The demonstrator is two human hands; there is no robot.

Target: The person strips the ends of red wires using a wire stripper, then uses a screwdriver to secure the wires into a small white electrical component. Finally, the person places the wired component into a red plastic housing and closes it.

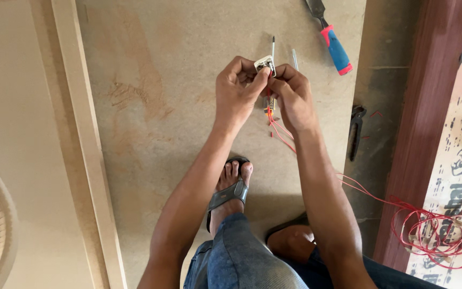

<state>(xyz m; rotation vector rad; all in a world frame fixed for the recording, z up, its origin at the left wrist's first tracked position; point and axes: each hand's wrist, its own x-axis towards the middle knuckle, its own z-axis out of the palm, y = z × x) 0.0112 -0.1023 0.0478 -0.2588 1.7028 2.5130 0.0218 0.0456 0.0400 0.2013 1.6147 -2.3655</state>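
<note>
While both hands pinch it, small boxy white plastic switch (264,64), thin red wire (348,184)

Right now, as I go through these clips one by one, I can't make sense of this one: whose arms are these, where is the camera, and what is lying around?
The one camera sits on the person's head, looking down at their own arms and sandalled foot. The left hand and right hand together hold a small white electrical fitting with thin red wire running off to a loose tangle at the right. On the floor lie a red-and-blue-handled tool, dark pliers and two slim metal-tipped tools beyond the hands.
</note>
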